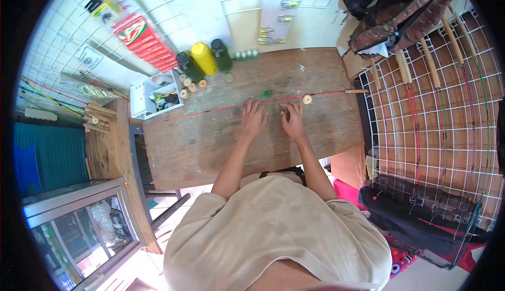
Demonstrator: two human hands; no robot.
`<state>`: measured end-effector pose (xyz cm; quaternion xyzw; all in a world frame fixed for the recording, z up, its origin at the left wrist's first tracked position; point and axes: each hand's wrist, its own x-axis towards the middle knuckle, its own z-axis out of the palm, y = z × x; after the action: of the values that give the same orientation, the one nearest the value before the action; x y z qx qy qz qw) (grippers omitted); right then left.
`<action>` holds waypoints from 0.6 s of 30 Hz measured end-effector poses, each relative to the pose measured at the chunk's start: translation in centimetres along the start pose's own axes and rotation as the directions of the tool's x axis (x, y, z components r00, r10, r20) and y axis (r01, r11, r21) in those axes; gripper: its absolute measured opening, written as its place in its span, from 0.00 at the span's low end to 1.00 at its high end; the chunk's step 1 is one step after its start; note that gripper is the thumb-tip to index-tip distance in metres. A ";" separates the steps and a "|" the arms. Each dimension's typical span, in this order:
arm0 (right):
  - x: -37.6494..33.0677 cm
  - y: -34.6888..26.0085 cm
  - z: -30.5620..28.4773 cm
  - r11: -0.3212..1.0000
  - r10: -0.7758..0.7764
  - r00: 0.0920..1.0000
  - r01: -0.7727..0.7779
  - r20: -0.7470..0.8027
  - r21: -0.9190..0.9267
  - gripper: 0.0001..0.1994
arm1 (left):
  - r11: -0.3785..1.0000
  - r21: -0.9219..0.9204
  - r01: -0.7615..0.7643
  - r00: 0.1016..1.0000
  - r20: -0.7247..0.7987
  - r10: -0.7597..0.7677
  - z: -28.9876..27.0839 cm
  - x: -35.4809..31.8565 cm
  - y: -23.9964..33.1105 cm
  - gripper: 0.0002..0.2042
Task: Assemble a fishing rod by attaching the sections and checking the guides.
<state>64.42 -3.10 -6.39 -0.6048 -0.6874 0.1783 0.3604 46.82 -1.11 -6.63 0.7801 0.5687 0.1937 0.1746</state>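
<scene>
one thin red rod (326, 93) with a wooden handle (356, 91) — laid across the bench (194, 151), handle to the right. one left hand (253, 120) — unclenched, fingers loosely spread, thumb apart, fingertips at the rod; from where i stand, i cannot tell whether they press it. one right hand (293, 122), released, fingers slightly bent, near the rod. one small wooden disc (307, 99), just right of that hand, beside the rod. one yellow bottle (203, 59), at the back. one white box (139, 99), far left corner.
</scene>
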 end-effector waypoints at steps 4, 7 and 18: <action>0.9 3.6 -3.3 0.987 0.116 0.992 -0.121 -0.047 -0.104 0.18 | 0.999 -0.001 -0.052 0.999 -0.007 0.052 2.6 2.3 3.6 0.17; 1.9 5.1 -4.5 0.968 0.180 0.982 -0.187 -0.053 -0.170 0.19 | 0.997 0.016 -0.079 0.996 -0.029 0.080 4.2 3.7 5.1 0.17; 3.7 8.7 -5.4 0.951 0.305 0.947 -0.298 0.096 -0.079 0.19 | 0.974 0.175 -0.142 0.990 0.008 0.143 7.5 7.4 8.0 0.13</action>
<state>74.39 1.17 -7.64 -0.7034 -0.6104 0.2418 0.2722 59.20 3.22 -8.38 0.8308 0.5265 0.1567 0.0899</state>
